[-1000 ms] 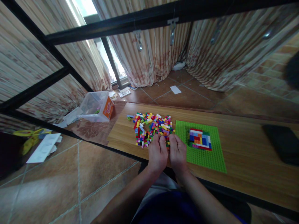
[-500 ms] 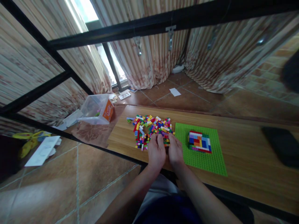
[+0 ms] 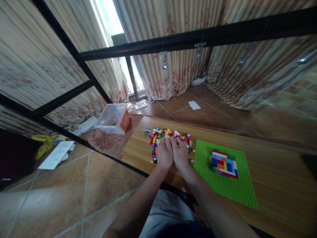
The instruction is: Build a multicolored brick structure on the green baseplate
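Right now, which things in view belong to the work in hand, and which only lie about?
In use:
left hand, right hand
loose bricks
green baseplate
brick build on it

Apparently lying about:
small white sheet, back centre
yellow item
dark object, far right

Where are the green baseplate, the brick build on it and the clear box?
Green baseplate [image 3: 202, 159]: head view, bare area left of the build.
Brick build [image 3: 224, 164]: head view, middle of its top.
Clear box [image 3: 125, 121]: head view, orange-labelled wall.
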A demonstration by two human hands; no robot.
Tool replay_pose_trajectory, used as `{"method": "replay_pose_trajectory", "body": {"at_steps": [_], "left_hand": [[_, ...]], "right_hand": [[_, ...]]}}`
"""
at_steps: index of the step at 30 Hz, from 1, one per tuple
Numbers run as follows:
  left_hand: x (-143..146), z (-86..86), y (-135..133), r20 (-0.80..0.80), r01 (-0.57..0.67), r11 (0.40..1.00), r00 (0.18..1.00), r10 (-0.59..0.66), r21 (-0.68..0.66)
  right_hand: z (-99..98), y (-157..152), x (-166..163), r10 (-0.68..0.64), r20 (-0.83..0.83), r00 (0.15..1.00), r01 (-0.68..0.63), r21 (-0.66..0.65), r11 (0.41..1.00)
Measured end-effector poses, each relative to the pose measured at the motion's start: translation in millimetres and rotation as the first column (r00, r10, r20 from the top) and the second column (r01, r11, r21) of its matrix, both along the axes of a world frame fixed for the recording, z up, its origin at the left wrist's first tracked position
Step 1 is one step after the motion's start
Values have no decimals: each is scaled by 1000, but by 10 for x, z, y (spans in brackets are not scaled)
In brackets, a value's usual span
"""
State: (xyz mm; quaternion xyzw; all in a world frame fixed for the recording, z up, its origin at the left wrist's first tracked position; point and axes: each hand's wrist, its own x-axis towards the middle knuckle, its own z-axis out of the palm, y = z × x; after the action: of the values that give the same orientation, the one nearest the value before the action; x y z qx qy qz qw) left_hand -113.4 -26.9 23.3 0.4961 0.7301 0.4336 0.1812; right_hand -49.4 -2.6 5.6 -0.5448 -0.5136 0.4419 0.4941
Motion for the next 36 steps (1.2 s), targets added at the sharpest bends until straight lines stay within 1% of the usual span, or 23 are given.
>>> {"method": "replay_pose_trajectory", "body": {"at_steps": [4, 7, 10, 13, 16, 18, 20, 21, 22, 24, 26, 28, 30, 33, 36], "left_hand": [[-66, -67, 27, -37, 23, 999, 999, -22, 38], [-84, -112, 24, -20, 2, 997, 1000, 0, 72], [-91, -142, 15, -3, -20, 996, 1000, 20, 82], [-99, -155, 7, 5, -15, 996, 1000, 15, 93], [-118, -174, 4, 29, -1, 995, 1000, -2, 101], [-146, -194, 9, 44, 20, 995, 999, -24, 99], [-193, -212, 21, 51, 46, 995, 997, -50, 88], [-223, -217, 31, 51, 58, 995, 997, -62, 80], [-257, -218, 42, 50, 67, 996, 996, -71, 65], [-330, -204, 69, 43, 76, 997, 996, -77, 12], [-396, -175, 98, 35, 82, 995, 996, -81, -51], [-442, -146, 121, 29, 83, 993, 996, -80, -84], [-469, -132, 133, 43, 84, 993, 996, -81, -83], [-490, -150, 126, 75, 78, 994, 995, -73, -72], [-523, -199, 103, 82, 63, 997, 995, -59, -49]], "right_hand": [[-88, 29, -46, 20, -34, 999, -20, 4, 1000], [-129, 42, -78, 36, -94, 995, -38, -24, 999], [-149, 51, -117, 30, -173, 984, -44, -79, 996], [-153, 47, -148, 15, -249, 968, -49, -130, 990], [-150, 50, -140, 30, -258, 966, -64, -124, 990], [-142, 77, -105, 56, -150, 987, -68, -80, 994], [-124, 128, -54, 83, 87, 993, -83, -3, 997], [-110, 158, -29, 90, 236, 968, -102, 39, 994], [-94, 187, -8, 92, 384, 919, -129, 72, 989], [-57, 232, 16, 94, 627, 773, -195, 94, 976], [-22, 250, 16, 118, 773, 623, -265, 67, 962], [2, 243, 3, 145, 842, 520, -322, 35, 946], [8, 226, -9, 158, 871, 465, -354, 20, 935], [-9, 214, -7, 144, 886, 441, -356, 25, 934], [-29, 233, 22, 96, 875, 474, -339, 81, 937]]}}
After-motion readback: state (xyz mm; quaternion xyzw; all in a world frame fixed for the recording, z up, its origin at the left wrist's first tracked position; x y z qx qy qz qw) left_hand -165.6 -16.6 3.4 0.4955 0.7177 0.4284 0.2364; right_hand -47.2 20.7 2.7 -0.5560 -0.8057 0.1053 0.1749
